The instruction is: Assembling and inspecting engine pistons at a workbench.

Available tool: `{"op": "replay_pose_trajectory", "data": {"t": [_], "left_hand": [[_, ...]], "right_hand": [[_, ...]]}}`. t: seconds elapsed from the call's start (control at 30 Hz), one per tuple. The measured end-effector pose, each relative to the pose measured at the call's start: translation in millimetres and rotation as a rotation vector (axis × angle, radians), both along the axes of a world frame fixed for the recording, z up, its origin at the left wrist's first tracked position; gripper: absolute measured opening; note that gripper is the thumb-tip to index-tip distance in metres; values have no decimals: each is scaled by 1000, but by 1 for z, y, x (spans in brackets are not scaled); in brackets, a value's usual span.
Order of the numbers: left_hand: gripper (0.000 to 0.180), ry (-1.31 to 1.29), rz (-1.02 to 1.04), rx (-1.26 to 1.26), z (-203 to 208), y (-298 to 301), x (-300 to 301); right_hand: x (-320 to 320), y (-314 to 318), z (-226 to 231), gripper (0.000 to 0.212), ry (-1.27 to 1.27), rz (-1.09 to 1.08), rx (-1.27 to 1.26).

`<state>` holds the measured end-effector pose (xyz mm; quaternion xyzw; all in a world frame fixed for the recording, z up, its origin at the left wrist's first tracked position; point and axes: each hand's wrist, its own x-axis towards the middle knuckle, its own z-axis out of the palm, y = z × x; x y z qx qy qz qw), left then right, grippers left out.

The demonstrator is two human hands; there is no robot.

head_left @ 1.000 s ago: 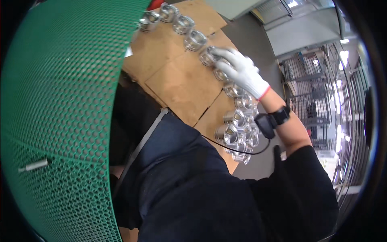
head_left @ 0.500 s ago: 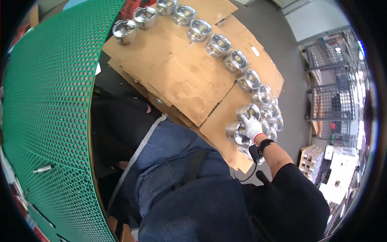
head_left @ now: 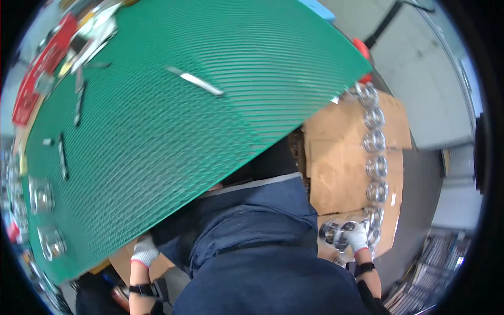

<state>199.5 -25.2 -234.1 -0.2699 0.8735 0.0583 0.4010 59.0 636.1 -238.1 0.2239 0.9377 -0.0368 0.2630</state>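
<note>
Gripping a shiny metal piston (head_left: 336,234) on the cardboard (head_left: 341,173), the right hand (head_left: 358,236) closes around it, far from the left hand (head_left: 144,253).

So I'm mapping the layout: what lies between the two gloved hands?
In the head view, the person's own dark blue jacket fills the stretch between the left hand, under the green mat edge, and the right hand on a shiny metal part.

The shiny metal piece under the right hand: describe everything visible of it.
The metal piece is a short, polished, silvery cylinder that looks like a piston, lying tilted on the flattened brown cardboard on the floor. The white-gloved right hand grips its right side, hiding part of it. It sits at the near end of a row of similar pieces.
</note>
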Motion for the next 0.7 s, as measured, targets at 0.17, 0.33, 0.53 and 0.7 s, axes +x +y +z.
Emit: {"op": "replay_pose_trajectory", "data": {"t": [0.17,0.33,0.53,0.7], "left_hand": [[41,-2,57,12,5,0,-3],[32,170,246,-89,51,13,49],[17,716,438,147,111,30,82],[21,904,614,217,171,65,75]], "right_hand": [[-80,-118,154,42,540,284,-422],[-167,-295,238,65,261,741,-1475],[-199,-512,251,35,638,1719,-436],[-218,-573,241,46,410,2058,-353]]}}
